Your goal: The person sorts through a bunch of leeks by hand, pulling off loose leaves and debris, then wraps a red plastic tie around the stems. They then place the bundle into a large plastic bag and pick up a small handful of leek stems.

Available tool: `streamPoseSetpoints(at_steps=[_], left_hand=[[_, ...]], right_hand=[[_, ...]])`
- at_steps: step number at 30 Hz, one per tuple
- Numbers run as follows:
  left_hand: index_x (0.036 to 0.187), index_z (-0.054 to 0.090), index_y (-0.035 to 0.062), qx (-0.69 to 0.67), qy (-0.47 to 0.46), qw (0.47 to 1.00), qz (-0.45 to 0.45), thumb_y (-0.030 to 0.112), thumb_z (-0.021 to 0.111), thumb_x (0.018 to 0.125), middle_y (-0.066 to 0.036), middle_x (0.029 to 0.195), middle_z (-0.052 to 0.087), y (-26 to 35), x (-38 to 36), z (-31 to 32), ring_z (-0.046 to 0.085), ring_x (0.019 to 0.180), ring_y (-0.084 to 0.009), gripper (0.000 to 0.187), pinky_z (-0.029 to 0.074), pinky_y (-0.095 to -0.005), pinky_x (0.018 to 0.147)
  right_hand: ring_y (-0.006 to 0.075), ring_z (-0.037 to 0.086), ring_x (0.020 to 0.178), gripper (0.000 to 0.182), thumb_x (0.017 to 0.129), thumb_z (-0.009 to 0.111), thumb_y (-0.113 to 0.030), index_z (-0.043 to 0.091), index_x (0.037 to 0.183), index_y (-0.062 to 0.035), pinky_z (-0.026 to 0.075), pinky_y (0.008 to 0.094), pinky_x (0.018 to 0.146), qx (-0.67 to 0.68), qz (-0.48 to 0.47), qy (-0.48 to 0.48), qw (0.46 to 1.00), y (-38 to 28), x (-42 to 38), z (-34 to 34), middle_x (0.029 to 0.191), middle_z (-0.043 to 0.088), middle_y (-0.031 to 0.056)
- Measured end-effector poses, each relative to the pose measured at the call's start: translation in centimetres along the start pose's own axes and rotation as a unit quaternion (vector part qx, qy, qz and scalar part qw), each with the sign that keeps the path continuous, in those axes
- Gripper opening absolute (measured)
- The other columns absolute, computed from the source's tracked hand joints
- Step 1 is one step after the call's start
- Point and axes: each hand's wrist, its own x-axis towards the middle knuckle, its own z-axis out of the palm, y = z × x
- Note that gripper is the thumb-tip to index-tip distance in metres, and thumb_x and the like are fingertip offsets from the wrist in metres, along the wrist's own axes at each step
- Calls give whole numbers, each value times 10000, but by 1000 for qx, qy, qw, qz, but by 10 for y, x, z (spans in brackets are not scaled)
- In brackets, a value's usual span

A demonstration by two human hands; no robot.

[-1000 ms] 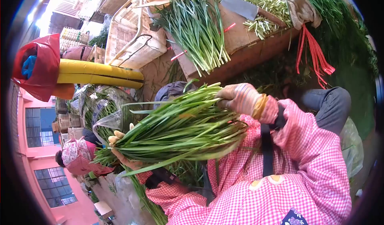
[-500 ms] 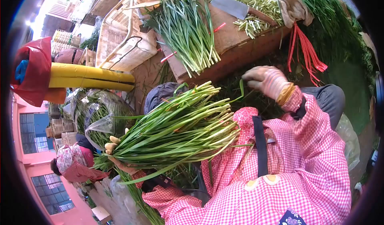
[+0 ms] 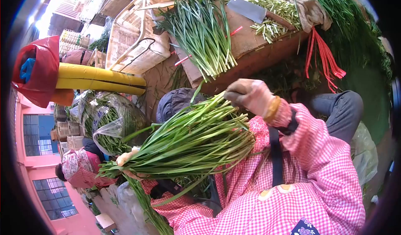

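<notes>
A thick bunch of garlic chives [image 3: 196, 139] lies across my lap area, pale stalk ends to the right. Toward its leafy end my left hand [image 3: 128, 159] is closed around it, mostly covered by the leaves. My gloved right hand [image 3: 251, 96] is at the upper stalk ends, fingers curled and pinching there; the exact stalks are hidden by the fingertips. Beyond, a second bunch of garlic chives [image 3: 204, 38] rests on a wooden board [image 3: 244, 40] over a red-and-white tie strip [image 3: 182, 60]. A cleaver [image 3: 247, 10] lies beside it among chopped stalk pieces [image 3: 275, 30].
Red tie strips [image 3: 321, 59] hang from the board's edge near a cloth [image 3: 311, 11]. A white plastic crate [image 3: 138, 47] and a yellow padded pole [image 3: 100, 78] stand at the left. More greens [image 3: 338, 26] are piled at the upper right. Another person [image 3: 81, 166] is at the lower left.
My right hand has moved left and down onto the stalk ends of the held bunch. The left hand still grips the bunch, its fingers now more covered. The view has shifted slightly.
</notes>
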Motion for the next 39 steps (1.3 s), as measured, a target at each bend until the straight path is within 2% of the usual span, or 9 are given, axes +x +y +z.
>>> streamPoseSetpoints(at_steps=[12, 14, 20, 26, 28, 30, 33, 35, 39], left_hand=[[889, 514, 161, 7, -9, 1000, -23, 149, 499, 857, 39, 891, 533, 2, 15, 5, 516, 927, -133, 37, 381, -353, 852], [899, 480, 173, 45, 102, 990, 86, 209, 500, 870, 23, 890, 466, 18, -2, 2, 471, 862, -193, 50, 357, -375, 761], [1029, 457, 116, 80, 91, 993, 16, 174, 523, 880, 4, 1069, 512, 8, 8, 12, 445, 1173, -199, 173, 236, -454, 1064], [1176, 484, 167, 261, 95, 961, 10, 273, 433, 924, 31, 1290, 446, 7, -3, -2, 323, 1275, -212, 277, 192, -541, 1066], [1259, 411, 143, -284, 210, 932, 79, 273, 398, 934, 15, 1327, 410, 27, -17, 0, 325, 1268, -205, 350, 216, -507, 1060], [1321, 343, 95, -711, 199, 662, 132, 263, 377, 940, -16, 1351, 385, 50, -26, 0, 321, 1266, -198, 419, 241, -444, 1057], [1368, 246, 57, -346, 197, 915, 65, 240, 348, 946, -70, 1375, 337, 43, -21, 3, 336, 1250, -206, 471, 253, -400, 1050], [1373, 238, 46, -784, 90, 602, 121, 270, 308, 945, -125, 1383, 312, 10, -12, 17, 313, 1263, -251, 488, 227, -404, 1054], [1370, 229, 26, -624, 185, 754, 89, 260, 296, 936, -136, 1392, 295, 11, -29, 13, 306, 1272, -263, 498, 244, -382, 1052]], right_hand=[[297, 574, 812, 245, 741, 632, -208, 604, 955, -92, 476, 332, 715, -238, -160, -275, 918, -54, 43, 15, 835, 591, 119], [280, 575, 760, 146, 738, 616, -192, 603, 852, -103, 481, 334, 654, -162, -315, -41, 934, -36, 21, 0, 772, 573, 100], [302, 585, 896, 335, 734, 620, -314, 624, 990, -99, 479, 352, 757, -471, 221, -259, 814, 11, 13, -65, 968, 620, 132], [149, 569, 931, 676, 709, 657, -387, 460, 1252, -36, 417, 266, 850, 77, 196, -266, 941, 66, -20, 4, 1041, 621, 104], [102, 546, 778, 446, 767, 646, -274, 545, 1112, -10, 454, 277, 700, 439, 92, -169, 877, 53, -4, 23, 922, 609, 41], [159, 589, 674, 421, 779, 638, -220, 518, 1129, -20, 503, 305, 646, 619, 91, -141, 767, -6, 4, 3, 917, 622, 57], [157, 609, 712, 408, 808, 620, -153, 496, 1176, -30, 512, 283, 649, 673, 108, 5, 732, 15, 41, 7, 901, 629, 61], [166, 578, 898, 508, 806, 634, -256, 450, 1228, -43, 488, 338, 760, 592, 130, -7, 795, 55, 36, 18, 1030, 595, 76], [188, 541, 1034, 628, 804, 629, -313, 357, 1315, -70, 443, 378, 860, 604, 201, -7, 771, 52, 5, 5, 1165, 546, 93]])
